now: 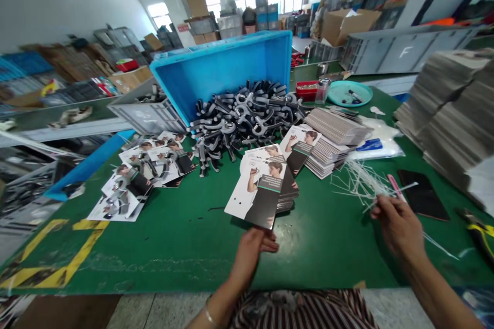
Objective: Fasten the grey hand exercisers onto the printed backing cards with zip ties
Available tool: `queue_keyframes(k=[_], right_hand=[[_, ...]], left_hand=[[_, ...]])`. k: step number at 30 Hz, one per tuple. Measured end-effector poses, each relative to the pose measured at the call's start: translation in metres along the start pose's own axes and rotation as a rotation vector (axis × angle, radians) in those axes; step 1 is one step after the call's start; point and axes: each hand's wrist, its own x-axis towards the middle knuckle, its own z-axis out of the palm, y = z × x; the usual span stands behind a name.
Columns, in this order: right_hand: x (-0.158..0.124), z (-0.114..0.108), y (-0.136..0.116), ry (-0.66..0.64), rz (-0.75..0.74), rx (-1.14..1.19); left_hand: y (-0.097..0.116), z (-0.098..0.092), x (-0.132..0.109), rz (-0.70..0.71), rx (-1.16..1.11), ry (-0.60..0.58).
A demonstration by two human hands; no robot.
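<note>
My left hand (252, 249) is closed at the lower edge of a printed card (260, 195), its fingers curled beneath it. The card is black and white with two small holes, and overlaps a stack of similar cards (285, 200). Over on the right, my right hand (399, 226) pinches a thin white cable tie at the near end of a loose heap of cable ties (358, 180). Behind the cards, a pile of grey-and-black hand grips (247, 113) spills from a tipped blue crate (227, 61).
Cards with metallic-looking parts on them (127, 190) lie at left. Bundled cardboard cards (332, 133) stand behind the ties. A dark phone-like slab (422, 194), yellow-handled pliers (480, 234), a turquoise plate (349, 93) and tall cardboard stacks (443, 103) line the right side.
</note>
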Motion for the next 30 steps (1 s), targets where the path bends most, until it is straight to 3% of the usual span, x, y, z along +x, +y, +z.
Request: queue_keyframes(k=[2, 4, 8, 11, 13, 16, 19, 22, 26, 30], right_hand=[[-0.008, 0.023, -0.007, -0.1, 0.085, 0.102], [-0.016, 0.055, -0.019, -0.208, 0.105, 0.137], [-0.035, 0.136, -0.055, -0.46, -0.013, 0.156], [-0.047, 0.19, -0.09, -0.632, -0.133, 0.126], [-0.054, 0.215, -0.112, -0.687, -0.228, 0.118], [-0.066, 0.238, -0.134, -0.717, -0.39, 0.088], [-0.077, 0.247, -0.132, -0.818, -0.534, -0.017], [-0.079, 0.254, -0.114, -0.901, -0.657, -0.19], [-0.072, 0.271, -0.104, -0.902, -0.831, -0.359], [-0.068, 0.296, -0.105, -0.943, -0.736, -0.335]], left_hand=[[0.012, -0.039, -0.002, 0.038, -0.166, 0.247], [0.026, -0.061, -0.001, 0.098, -0.214, 0.32], [0.057, -0.069, 0.019, 0.122, -0.165, 0.31], [0.094, -0.076, 0.041, 0.218, -0.171, 0.338], [0.123, -0.082, 0.047, 0.321, -0.103, 0.308], [0.153, -0.085, 0.042, 0.339, 0.072, 0.125], [0.152, -0.079, 0.034, 0.278, 0.093, 0.045], [0.138, -0.076, 0.038, 0.267, 0.019, 0.098], [0.13, -0.081, 0.057, 0.302, -0.093, 0.189], [0.117, -0.088, 0.068, 0.29, -0.159, 0.245]])
